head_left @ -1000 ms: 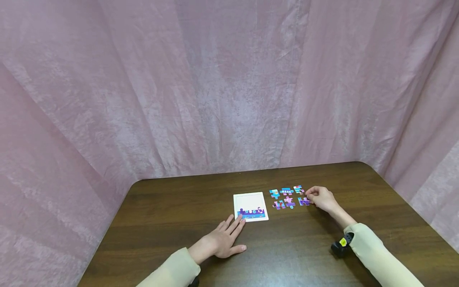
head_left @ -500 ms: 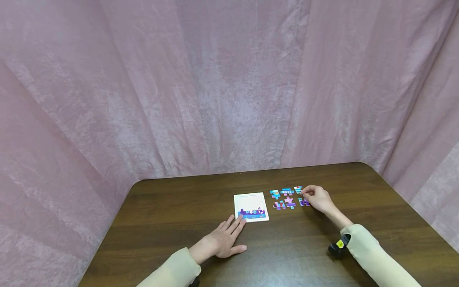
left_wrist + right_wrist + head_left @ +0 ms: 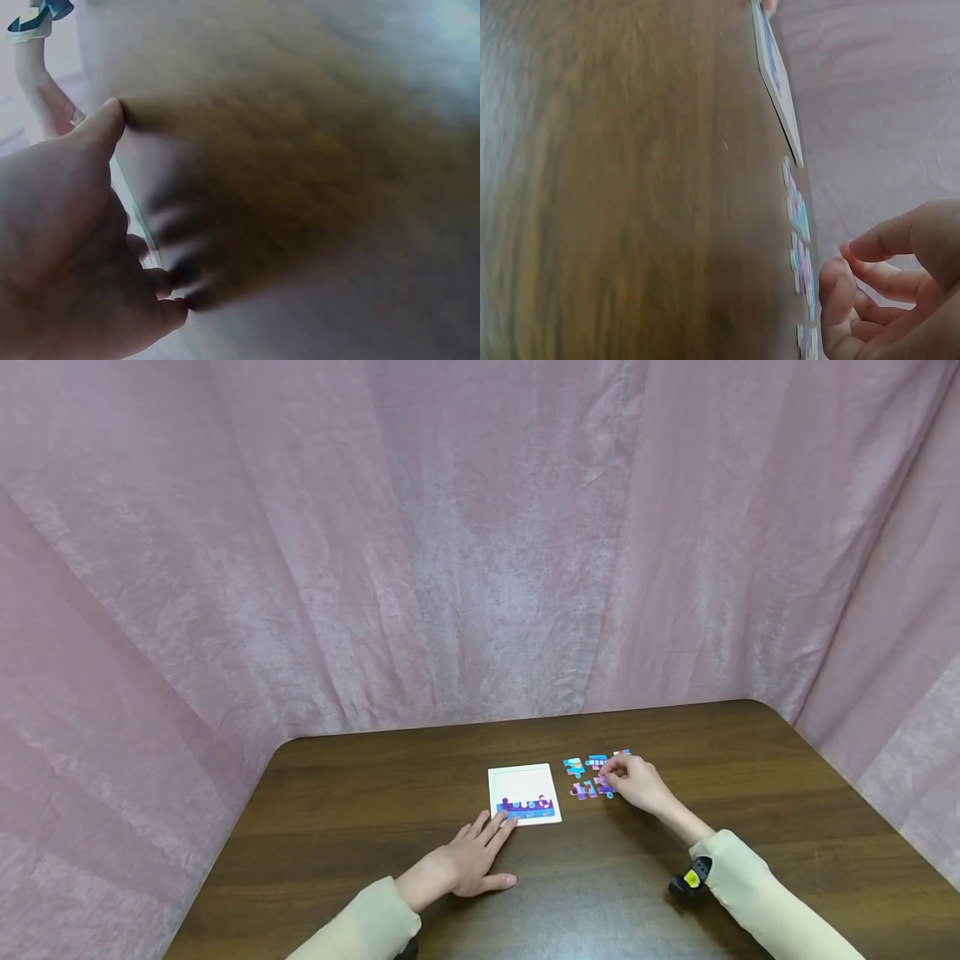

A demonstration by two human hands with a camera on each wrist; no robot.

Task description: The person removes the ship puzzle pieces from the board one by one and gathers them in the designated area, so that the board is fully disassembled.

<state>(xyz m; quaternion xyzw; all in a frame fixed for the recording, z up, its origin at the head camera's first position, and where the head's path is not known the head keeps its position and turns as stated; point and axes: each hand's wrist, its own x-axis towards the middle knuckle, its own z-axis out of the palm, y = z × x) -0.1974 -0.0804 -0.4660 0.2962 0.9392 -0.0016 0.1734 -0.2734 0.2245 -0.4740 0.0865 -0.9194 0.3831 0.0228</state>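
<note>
My left hand (image 3: 472, 862) lies with spread, straight fingers, its fingertips on the lower left corner of a white square puzzle board (image 3: 521, 782). A purple and blue picture strip (image 3: 528, 808) fills the bottom of that board. Over the loose pieces to its right is my right hand (image 3: 636, 781), its fingers curled and thumb and index fingertips together, with no piece visible between them. In the right wrist view this hand (image 3: 900, 285) stands a little above jigsaw pieces (image 3: 801, 262) that lie flat. Several colourful jigsaw pieces (image 3: 573, 767) show beside the board; some are hidden behind the right hand.
Everything lies on a dark brown wooden table (image 3: 360, 810) with rounded far corners. A pink velvet curtain (image 3: 480, 543) hangs behind it and at both sides. A black device (image 3: 688, 885) with a yellow mark is strapped at the right wrist.
My right hand has moved left, from the right end of the loose pieces to above their middle, now covering the purple piece at the right. The left hand and board have stayed put.
</note>
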